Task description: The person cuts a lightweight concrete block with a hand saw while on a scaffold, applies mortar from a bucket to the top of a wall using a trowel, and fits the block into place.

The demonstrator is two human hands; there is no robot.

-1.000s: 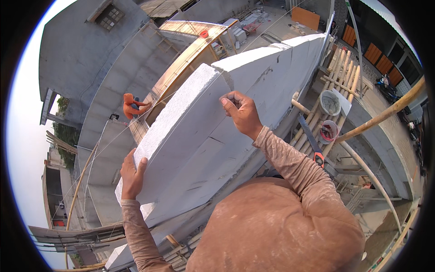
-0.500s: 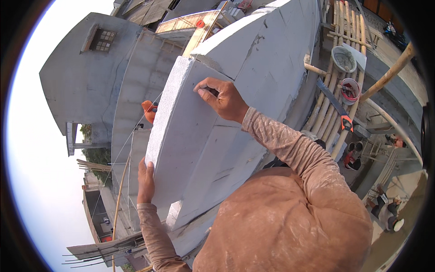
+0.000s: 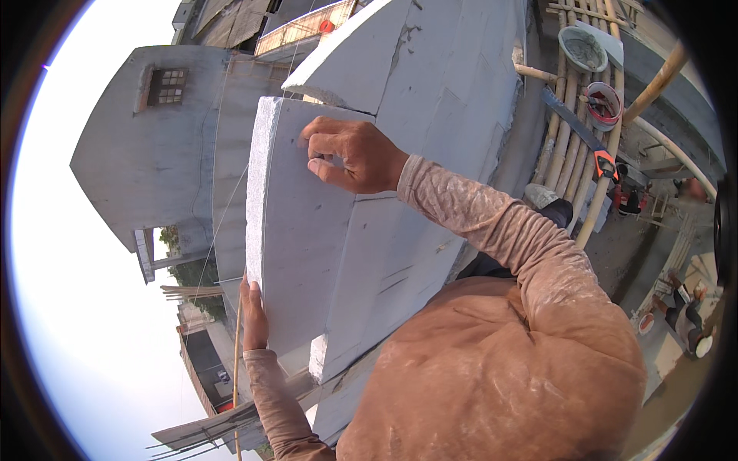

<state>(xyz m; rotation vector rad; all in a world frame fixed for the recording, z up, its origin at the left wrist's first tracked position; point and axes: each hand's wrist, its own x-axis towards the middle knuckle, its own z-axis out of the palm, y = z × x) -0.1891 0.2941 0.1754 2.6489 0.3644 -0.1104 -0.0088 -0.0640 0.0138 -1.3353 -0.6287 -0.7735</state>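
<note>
A pale aerated concrete block point(image 3: 300, 246) sits along the top of a wall of similar blocks point(image 3: 453, 100). My left hand point(image 3: 254, 315) grips its outer edge near the lower end, thumb showing and the other fingers partly hidden. Over the block's broad face, close to its upper end, is my right hand point(image 3: 355, 155) with fingers curled in and thumb bent beneath them. Nothing shows inside that hand; whether the knuckles touch the block, I cannot tell. A narrow gap separates the block's upper end from the neighbouring wall block.
Right of the wall, bamboo poles point(image 3: 565, 146) carry a handsaw point(image 3: 576, 127), a bucket of grey mix point(image 3: 583, 50) and a pinkish bucket point(image 3: 603, 106). A person point(image 3: 684, 315) is far below at the right. A thin string point(image 3: 231, 203) runs left of the block.
The whole view has shifted and turned slightly. An orange object beyond the block's outer edge is no longer visible. My right hand stays near the block's upper end, its fingers slightly repositioned.
</note>
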